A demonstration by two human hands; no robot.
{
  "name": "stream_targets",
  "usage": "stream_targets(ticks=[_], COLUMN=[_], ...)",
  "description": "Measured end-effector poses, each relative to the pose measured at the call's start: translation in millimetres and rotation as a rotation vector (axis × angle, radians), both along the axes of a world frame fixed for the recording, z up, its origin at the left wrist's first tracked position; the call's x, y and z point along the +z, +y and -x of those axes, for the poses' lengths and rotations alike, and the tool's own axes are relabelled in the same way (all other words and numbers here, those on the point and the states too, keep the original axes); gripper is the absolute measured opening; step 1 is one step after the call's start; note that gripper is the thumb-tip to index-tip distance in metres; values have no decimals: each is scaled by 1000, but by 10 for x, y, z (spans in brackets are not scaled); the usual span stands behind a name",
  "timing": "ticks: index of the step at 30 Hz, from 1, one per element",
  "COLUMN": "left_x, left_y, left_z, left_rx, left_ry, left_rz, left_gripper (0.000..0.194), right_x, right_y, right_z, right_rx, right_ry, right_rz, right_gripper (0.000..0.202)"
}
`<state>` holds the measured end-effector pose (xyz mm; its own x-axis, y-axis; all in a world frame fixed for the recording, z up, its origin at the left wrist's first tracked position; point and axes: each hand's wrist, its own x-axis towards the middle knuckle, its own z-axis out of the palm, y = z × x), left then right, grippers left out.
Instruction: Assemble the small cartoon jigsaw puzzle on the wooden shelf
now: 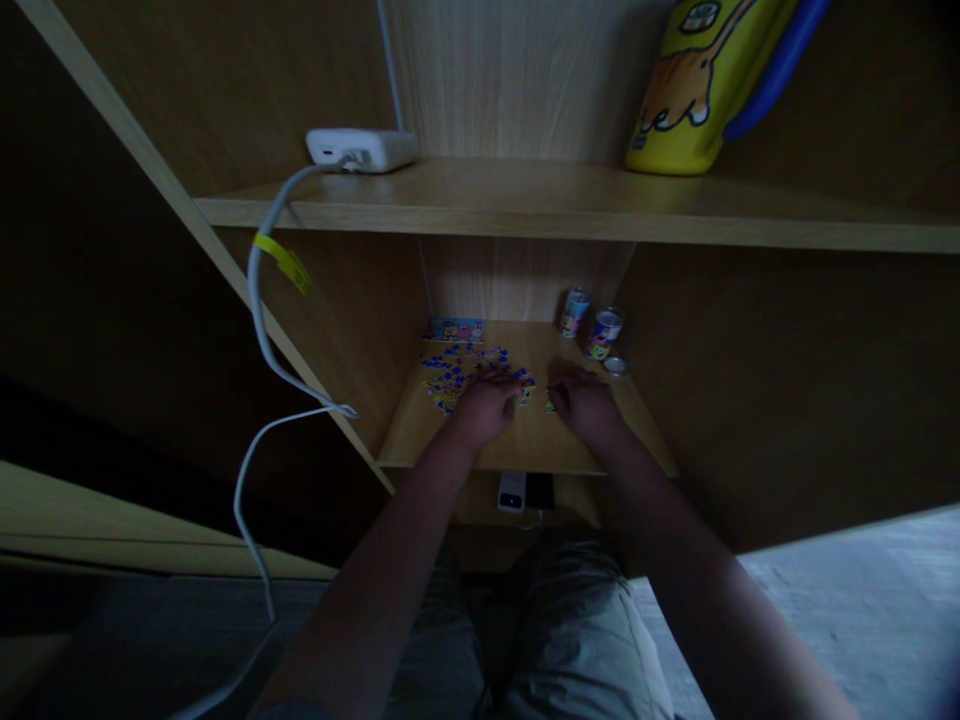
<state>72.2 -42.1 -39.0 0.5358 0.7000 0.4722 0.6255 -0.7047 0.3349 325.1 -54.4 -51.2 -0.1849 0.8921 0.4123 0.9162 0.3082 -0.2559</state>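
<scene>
Puzzle pieces [448, 378] lie beneath and beside both hands [489, 400].

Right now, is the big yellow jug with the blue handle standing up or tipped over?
Upright: the yellow jug rests on its bottom on the wooden shelf, its blue handle at the side.

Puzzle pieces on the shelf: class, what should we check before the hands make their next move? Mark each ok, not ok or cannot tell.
1. Left hand at the main spread of puzzle pieces: ok
2. Puzzle pieces all in one group: not ok, some lie by the right hand
3. Piece gripped in either hand: cannot tell, too dark
4. Both cans upright: ok
5. Loose lid on a can: not ok
</scene>
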Motion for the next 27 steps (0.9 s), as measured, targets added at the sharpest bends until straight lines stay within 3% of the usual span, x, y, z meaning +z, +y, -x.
stream_targets(ticks=[13,21,27], left_x=[28,-1,9], left_y=[-14,-4,-10], left_z=[-10,-28,-26], left_rx=[-24,-23,-21], left_ry=[-9,-3,-12], left_rz=[1,11,18], left_gripper=[32,29,30], right_x=[24,50,83], right_y=[-37,-13,21], right_z=[-2,150,196], right_rx=[310,364,329], right_ry=[349,348,287], right_rz=[62,47,42], right_gripper=[7,12,15])
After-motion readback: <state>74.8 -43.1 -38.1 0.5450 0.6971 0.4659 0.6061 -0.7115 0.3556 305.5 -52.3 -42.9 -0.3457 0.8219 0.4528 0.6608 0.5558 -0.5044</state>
